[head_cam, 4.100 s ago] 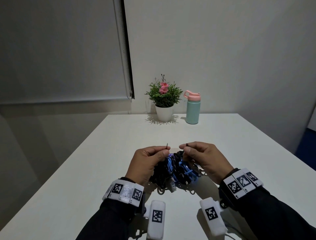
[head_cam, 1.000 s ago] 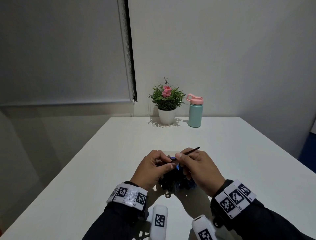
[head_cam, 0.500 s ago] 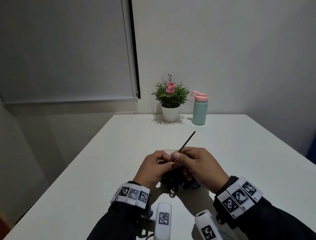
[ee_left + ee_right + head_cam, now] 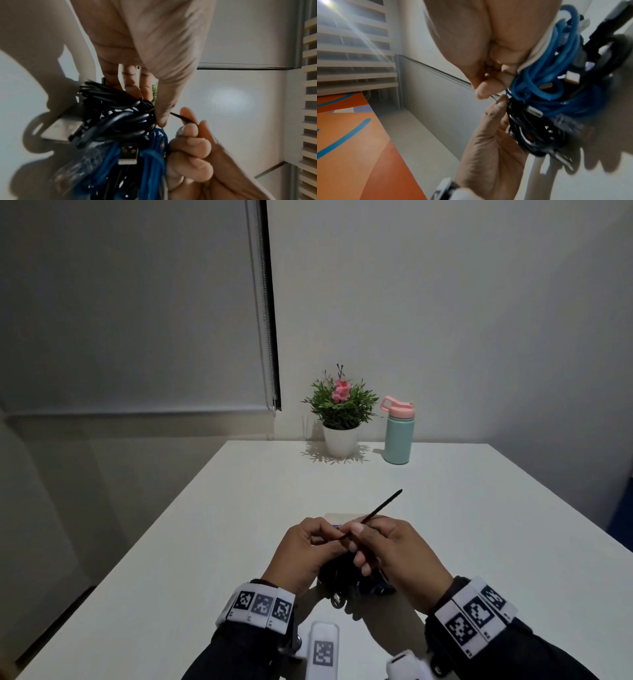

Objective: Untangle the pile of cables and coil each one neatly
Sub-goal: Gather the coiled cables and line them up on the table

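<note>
A tangled bundle of black cables (image 4: 120, 121) and blue cables (image 4: 154, 155) is held just above the white table (image 4: 212, 542), mostly hidden under both hands in the head view. A thin black twist tie (image 4: 380, 506) comes out of the bundle (image 4: 342, 573). My right hand (image 4: 359, 542) pinches the tie, and its free end points up and away to the right. My left hand (image 4: 329, 542) has its fingers curled and pinches the tie's base against the bundle. In the right wrist view the blue coils (image 4: 556, 94) lie above the black ones (image 4: 530, 135).
A potted plant (image 4: 340, 440) and a teal bottle with a pink lid (image 4: 398, 440) stand at the table's far edge. A flat white item (image 4: 342, 517) lies just beyond my hands. The table's left edge (image 4: 154, 542) runs diagonally.
The tie's free end has swung up from nearly level to steeply raised and reaches further out. Four seconds ago my hands were apart, each holding a short end, with more of the bundle showing.
</note>
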Available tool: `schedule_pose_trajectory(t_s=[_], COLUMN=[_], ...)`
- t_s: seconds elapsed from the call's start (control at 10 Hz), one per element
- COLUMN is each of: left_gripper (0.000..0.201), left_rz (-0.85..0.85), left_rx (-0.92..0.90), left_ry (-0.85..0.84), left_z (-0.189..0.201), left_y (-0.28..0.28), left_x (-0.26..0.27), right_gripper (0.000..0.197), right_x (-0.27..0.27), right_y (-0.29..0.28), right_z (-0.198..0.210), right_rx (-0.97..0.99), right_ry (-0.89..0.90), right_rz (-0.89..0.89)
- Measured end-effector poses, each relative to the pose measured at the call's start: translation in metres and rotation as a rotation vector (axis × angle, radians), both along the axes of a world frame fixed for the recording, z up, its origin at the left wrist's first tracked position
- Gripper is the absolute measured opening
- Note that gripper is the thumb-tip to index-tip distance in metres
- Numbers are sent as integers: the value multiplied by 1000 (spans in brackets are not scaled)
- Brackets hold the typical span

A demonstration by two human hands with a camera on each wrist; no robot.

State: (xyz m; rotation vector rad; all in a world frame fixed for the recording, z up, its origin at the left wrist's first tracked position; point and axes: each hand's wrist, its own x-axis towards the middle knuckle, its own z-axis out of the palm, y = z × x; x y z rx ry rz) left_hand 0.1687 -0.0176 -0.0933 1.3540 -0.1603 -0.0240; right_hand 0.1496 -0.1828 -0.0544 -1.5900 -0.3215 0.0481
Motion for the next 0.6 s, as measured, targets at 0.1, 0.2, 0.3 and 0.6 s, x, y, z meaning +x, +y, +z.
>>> schedule_pose_trajectory(t_s=[0.1, 0.2, 0.3, 0.6], left_gripper=[16, 12, 11, 41], left_rz=[18, 26, 27, 117], left_rx=[18, 4, -38, 366], left_ry=[8, 47, 90, -35], left_z=[-1, 1, 6, 38], left_y=[2, 0, 0, 5], left_x=[6, 3, -1, -33], right_gripper=[23, 33, 24, 21], right_x=[5, 5, 5, -37], right_y=[-4, -12, -23, -58], right_z=[5, 15, 27, 32], right_rx=[129, 76, -140, -339], right_ry=[45, 6, -140, -188], right_rz=[30, 1, -91, -189])
